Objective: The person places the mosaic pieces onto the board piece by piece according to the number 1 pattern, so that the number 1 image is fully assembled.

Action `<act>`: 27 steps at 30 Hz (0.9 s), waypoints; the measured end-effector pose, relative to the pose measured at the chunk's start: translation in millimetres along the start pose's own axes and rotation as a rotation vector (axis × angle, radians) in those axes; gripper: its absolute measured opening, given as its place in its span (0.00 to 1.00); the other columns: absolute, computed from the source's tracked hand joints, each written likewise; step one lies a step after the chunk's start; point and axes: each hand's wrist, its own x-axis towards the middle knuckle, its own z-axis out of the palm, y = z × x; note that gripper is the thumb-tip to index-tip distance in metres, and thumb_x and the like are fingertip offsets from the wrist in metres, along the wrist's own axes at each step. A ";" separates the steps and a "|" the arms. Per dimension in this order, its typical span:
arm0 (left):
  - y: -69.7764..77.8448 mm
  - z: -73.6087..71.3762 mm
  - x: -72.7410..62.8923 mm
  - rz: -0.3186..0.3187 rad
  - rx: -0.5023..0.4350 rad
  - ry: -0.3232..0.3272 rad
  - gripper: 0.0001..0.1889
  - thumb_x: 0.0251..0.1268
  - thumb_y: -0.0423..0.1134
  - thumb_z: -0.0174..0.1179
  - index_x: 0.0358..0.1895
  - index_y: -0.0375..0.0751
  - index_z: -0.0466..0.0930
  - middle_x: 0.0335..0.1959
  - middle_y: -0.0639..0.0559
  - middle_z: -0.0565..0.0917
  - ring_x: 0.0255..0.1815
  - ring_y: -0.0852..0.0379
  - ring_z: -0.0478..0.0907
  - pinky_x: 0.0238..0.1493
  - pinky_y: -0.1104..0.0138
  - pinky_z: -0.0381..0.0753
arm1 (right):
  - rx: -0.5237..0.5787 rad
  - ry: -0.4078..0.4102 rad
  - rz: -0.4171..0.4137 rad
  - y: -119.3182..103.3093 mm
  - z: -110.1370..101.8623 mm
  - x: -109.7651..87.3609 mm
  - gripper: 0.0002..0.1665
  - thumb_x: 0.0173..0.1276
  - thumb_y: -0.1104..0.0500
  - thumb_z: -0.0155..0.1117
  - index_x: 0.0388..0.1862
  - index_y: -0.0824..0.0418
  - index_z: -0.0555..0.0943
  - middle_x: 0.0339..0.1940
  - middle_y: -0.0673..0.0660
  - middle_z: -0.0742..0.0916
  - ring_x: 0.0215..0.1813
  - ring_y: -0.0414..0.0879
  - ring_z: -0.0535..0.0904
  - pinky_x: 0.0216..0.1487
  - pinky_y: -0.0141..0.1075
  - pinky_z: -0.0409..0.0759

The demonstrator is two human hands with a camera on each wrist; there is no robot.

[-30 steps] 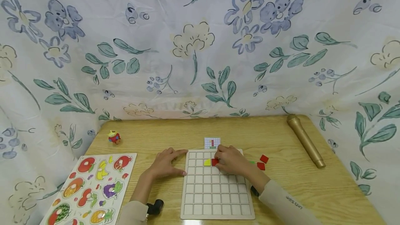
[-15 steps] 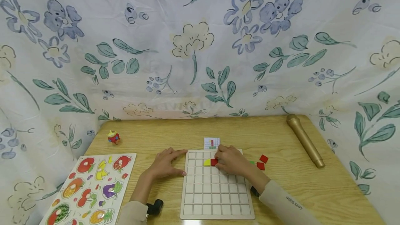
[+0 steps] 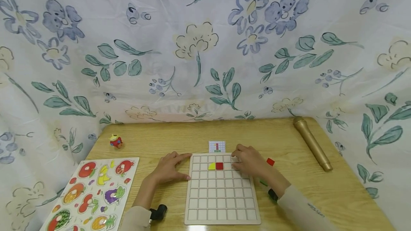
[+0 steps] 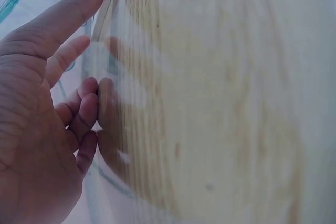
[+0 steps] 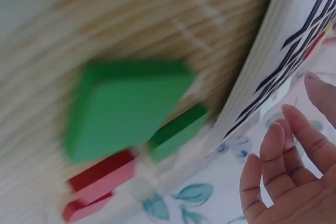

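The wood-grain table [image 3: 173, 134] bore a pale grid board [image 3: 221, 192]. Left of the board lay a fruit puzzle [image 3: 91, 195]; well right of it, a gold microphone [image 3: 312, 144]. The left hand [image 3: 169, 167] had stayed at the board's left edge, index finger and thumb spread apart along it. The right hand [image 3: 248, 161], half a second earlier over the red square tile [image 3: 219, 166], had shifted to the board's far right corner, fingers slightly bent and parted. The red square tile now showed whole in its board cell, beside the yellow tile [image 3: 212, 166]. Right of the board, only one loose red tile [image 3: 270, 161] showed past the forearm, where two had before.
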 end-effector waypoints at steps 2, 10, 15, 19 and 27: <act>0.2 -0.5 0.1 -0.004 0.001 -0.001 0.45 0.45 0.63 0.74 0.71 0.61 0.70 0.33 0.54 0.65 0.34 0.58 0.58 0.41 0.59 0.52 | -0.005 0.012 0.010 5.5 -2.5 -3.2 0.17 0.62 0.52 0.73 0.46 0.62 0.86 0.38 0.51 0.80 0.35 0.40 0.75 0.41 0.40 0.73; 1.3 -1.9 -0.2 0.000 -0.017 0.001 0.45 0.45 0.62 0.75 0.71 0.59 0.71 0.33 0.54 0.65 0.34 0.58 0.58 0.41 0.58 0.52 | -0.010 0.049 0.067 22.0 -11.8 -20.7 0.17 0.61 0.53 0.74 0.44 0.62 0.87 0.38 0.50 0.80 0.34 0.39 0.75 0.40 0.39 0.75; 1.6 -2.1 -0.1 0.003 -0.020 0.003 0.45 0.44 0.61 0.75 0.71 0.59 0.71 0.33 0.54 0.65 0.34 0.58 0.58 0.41 0.58 0.52 | -0.013 0.074 0.081 33.7 -17.1 -31.9 0.16 0.62 0.54 0.73 0.45 0.63 0.86 0.39 0.52 0.81 0.35 0.43 0.79 0.40 0.41 0.76; 1.7 -2.1 0.5 -0.013 -0.018 -0.005 0.45 0.44 0.62 0.75 0.71 0.60 0.71 0.33 0.55 0.65 0.34 0.58 0.58 0.42 0.58 0.52 | -0.017 0.086 0.101 43.8 -20.2 -39.3 0.15 0.62 0.55 0.73 0.44 0.63 0.87 0.39 0.53 0.81 0.34 0.43 0.78 0.39 0.41 0.75; 0.7 -2.1 1.2 -0.009 -0.001 -0.004 0.45 0.43 0.63 0.75 0.71 0.59 0.71 0.33 0.54 0.65 0.34 0.58 0.58 0.41 0.59 0.52 | -0.030 0.101 0.103 59.1 -23.5 -52.0 0.12 0.61 0.57 0.73 0.41 0.63 0.87 0.35 0.52 0.80 0.31 0.42 0.79 0.35 0.38 0.75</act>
